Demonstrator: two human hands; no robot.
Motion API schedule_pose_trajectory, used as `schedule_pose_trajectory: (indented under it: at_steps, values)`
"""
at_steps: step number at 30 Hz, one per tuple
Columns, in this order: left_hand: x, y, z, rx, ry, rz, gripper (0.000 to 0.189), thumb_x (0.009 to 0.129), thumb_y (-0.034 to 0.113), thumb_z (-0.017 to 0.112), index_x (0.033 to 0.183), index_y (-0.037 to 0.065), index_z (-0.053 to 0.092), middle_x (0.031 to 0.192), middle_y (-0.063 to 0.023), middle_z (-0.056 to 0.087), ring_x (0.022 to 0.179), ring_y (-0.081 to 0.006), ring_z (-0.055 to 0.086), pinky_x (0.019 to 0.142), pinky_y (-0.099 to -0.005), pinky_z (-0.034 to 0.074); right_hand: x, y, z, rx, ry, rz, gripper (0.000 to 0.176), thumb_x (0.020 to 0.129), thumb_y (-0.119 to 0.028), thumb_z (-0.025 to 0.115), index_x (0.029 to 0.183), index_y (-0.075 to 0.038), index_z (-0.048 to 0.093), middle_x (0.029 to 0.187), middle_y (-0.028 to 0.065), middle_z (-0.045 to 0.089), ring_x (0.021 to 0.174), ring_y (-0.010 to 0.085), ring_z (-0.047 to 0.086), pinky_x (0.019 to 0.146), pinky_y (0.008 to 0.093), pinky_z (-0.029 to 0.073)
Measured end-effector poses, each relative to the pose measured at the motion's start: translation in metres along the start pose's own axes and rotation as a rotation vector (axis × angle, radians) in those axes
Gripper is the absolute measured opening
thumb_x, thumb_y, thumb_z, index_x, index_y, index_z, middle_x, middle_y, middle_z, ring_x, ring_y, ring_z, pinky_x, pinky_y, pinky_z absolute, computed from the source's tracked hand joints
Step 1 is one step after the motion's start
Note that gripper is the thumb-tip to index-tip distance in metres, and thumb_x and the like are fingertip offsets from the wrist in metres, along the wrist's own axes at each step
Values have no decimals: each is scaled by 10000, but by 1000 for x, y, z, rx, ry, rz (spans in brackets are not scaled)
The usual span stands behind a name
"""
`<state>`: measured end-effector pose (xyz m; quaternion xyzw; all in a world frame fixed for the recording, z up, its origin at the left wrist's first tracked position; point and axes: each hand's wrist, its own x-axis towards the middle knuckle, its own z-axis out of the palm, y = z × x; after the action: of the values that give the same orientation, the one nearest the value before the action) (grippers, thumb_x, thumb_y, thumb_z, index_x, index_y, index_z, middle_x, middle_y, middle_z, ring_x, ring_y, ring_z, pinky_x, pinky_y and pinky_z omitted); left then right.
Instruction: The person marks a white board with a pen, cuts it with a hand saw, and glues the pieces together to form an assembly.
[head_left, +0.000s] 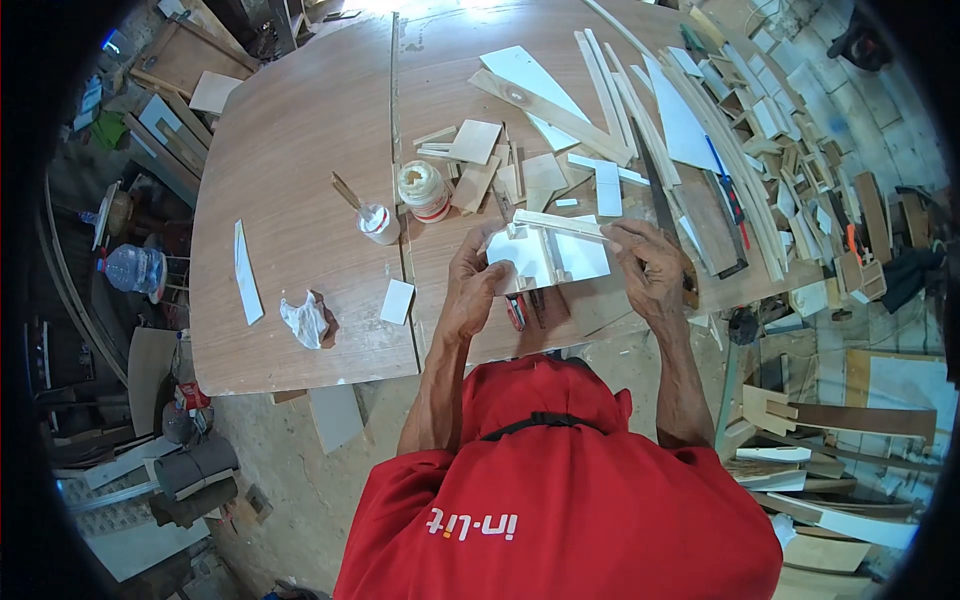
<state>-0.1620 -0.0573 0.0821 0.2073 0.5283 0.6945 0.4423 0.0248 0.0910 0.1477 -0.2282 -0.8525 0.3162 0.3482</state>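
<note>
The white panel piece (560,258) is held just right of the glue jar (423,190), nearer the person, over the desk (300,200). The left hand (475,280) clasps its side and the right hand (648,265) pinches the wooden strip (560,225) along its top; even pressure with edges flush likely serves best

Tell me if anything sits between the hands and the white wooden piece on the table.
Nothing visible does. The left hand grasps the white wooden piece at its left edge, and the right hand pinches its upper right corner. Both are in direct contact.
</note>
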Motion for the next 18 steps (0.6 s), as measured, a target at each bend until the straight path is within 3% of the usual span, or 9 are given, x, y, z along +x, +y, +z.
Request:
schedule_pose_trajectory:
  at_steps: [9,11,18]
  values:
    - [2,-3,-2,-5,-7,2,522,822,-111,469,1310,70,499,1175,-108,616,1026,-167,623,861,-266,536,-1,-3,-7,-20,-39,-80,230,841,34,608,1034,-32,714,1002,107,669,875,209,633,719,312,507]
    - [1,0,2,-29,6,1,510,784,-101,474,1264,59,538,1085,-49,629,917,-101,592,798,-237,478,0,-5,-3,27,-32,7,236,841,33,606,1038,-39,714,993,105,668,879,214,632,733,316,512]
    - [5,-5,-3,-55,36,6,490,801,-101,491,1264,53,540,1066,-84,640,878,-116,616,730,-228,510,-12,0,-7,42,-61,21,213,861,11,609,1032,-51,720,986,95,667,842,184,625,689,291,496]
